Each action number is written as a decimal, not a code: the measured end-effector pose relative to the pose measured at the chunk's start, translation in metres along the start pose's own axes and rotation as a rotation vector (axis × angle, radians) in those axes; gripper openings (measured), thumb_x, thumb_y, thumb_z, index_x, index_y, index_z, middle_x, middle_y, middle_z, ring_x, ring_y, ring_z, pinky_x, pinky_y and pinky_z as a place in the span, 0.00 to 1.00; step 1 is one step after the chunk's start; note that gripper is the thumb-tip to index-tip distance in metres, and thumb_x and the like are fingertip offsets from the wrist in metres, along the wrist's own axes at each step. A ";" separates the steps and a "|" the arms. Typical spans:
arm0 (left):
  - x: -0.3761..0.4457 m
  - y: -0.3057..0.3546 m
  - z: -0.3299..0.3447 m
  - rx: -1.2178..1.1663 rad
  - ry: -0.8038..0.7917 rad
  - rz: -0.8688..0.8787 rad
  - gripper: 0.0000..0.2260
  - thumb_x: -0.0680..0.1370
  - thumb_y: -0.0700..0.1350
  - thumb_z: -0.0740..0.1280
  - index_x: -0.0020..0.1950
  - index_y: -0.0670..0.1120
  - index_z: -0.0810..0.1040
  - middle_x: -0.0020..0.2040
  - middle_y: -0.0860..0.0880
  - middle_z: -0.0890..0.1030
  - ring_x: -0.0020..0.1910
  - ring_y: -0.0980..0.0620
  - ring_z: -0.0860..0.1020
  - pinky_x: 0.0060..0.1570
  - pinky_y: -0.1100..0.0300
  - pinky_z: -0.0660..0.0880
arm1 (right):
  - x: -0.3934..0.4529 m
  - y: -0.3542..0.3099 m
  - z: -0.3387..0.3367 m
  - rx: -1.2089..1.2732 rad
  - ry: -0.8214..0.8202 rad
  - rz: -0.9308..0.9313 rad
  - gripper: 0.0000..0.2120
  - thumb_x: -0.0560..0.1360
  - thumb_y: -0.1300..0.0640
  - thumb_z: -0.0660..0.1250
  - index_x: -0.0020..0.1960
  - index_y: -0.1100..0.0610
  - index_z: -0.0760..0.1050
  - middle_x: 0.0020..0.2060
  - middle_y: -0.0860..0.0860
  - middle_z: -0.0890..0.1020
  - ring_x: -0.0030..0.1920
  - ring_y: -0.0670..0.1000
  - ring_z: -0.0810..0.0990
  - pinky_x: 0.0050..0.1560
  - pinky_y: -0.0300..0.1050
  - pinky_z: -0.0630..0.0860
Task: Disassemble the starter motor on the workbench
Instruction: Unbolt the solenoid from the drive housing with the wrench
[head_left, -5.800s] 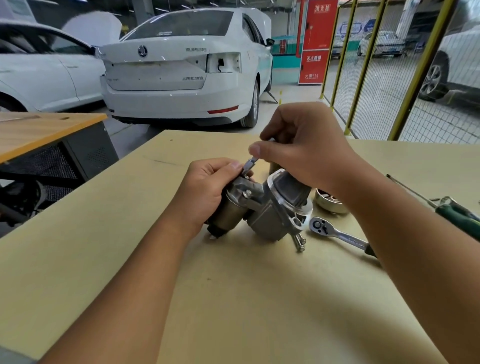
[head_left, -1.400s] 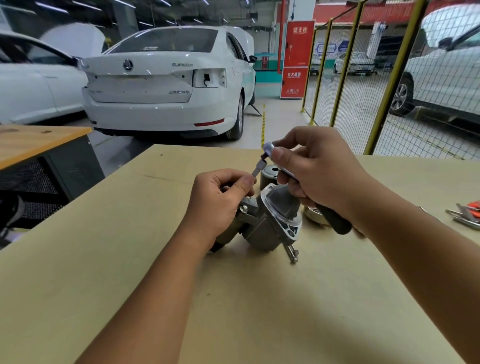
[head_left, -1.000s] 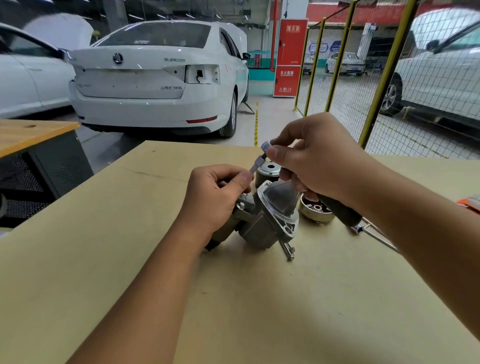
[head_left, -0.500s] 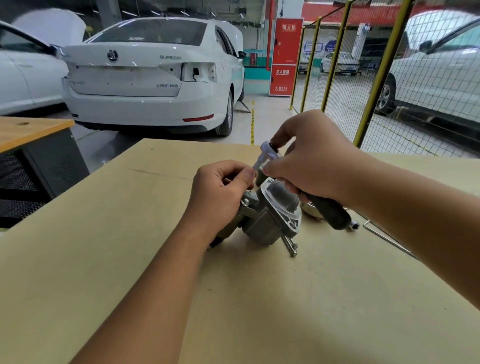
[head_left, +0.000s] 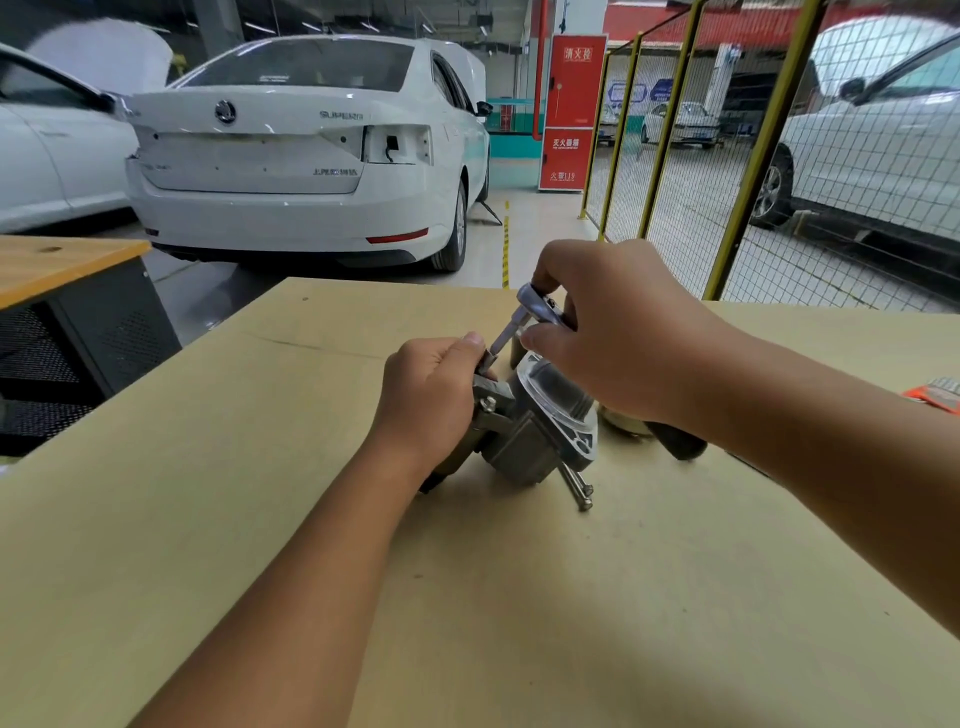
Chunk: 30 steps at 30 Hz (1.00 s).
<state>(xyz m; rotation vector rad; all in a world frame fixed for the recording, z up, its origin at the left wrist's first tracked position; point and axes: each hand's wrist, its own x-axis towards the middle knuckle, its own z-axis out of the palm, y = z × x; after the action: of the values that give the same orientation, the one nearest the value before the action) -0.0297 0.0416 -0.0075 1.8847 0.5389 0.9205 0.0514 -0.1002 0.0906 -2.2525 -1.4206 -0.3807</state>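
Grey cast-metal starter motor (head_left: 530, 426) lying on its side on the tan wooden bench (head_left: 208, 519), near the bench's far edge, nose housing toward the right. The left hand (head_left: 431, 395) wraps its fingers around the motor body, apparently to brace it against turning force. The right hand (head_left: 613, 332) grips the chrome ratchet wrench with black handle (head_left: 540, 306), its slim extension angled down onto a fastener beside the left thumb. Two long through-bolts (head_left: 576, 486) protrude from the flange, which suggests they are already loosened. A round metal part (head_left: 621, 423) rests just behind the motor.
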 end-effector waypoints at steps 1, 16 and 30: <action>0.000 0.000 0.000 0.006 0.002 0.015 0.23 0.82 0.54 0.59 0.36 0.43 0.83 0.35 0.46 0.83 0.39 0.44 0.82 0.45 0.42 0.81 | 0.000 0.000 0.000 -0.017 -0.001 -0.014 0.09 0.79 0.56 0.69 0.55 0.60 0.77 0.34 0.43 0.71 0.34 0.44 0.71 0.34 0.29 0.68; -0.002 -0.006 -0.008 0.026 0.012 0.088 0.35 0.82 0.67 0.57 0.43 0.36 0.83 0.36 0.41 0.83 0.39 0.42 0.82 0.44 0.41 0.80 | 0.004 0.003 0.002 -0.023 -0.023 -0.042 0.10 0.80 0.54 0.68 0.58 0.58 0.77 0.38 0.48 0.73 0.37 0.49 0.73 0.33 0.39 0.67; -0.002 -0.010 -0.010 0.146 -0.136 0.063 0.30 0.49 0.71 0.78 0.44 0.57 0.80 0.38 0.68 0.82 0.36 0.63 0.79 0.42 0.59 0.80 | 0.009 0.009 0.019 -0.082 -0.018 -0.023 0.12 0.80 0.53 0.69 0.51 0.49 0.64 0.34 0.47 0.68 0.28 0.48 0.71 0.22 0.38 0.58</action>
<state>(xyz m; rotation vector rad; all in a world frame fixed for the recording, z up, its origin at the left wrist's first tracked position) -0.0383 0.0503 -0.0141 2.0900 0.4774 0.8045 0.0637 -0.0864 0.0760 -2.3125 -1.4659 -0.4343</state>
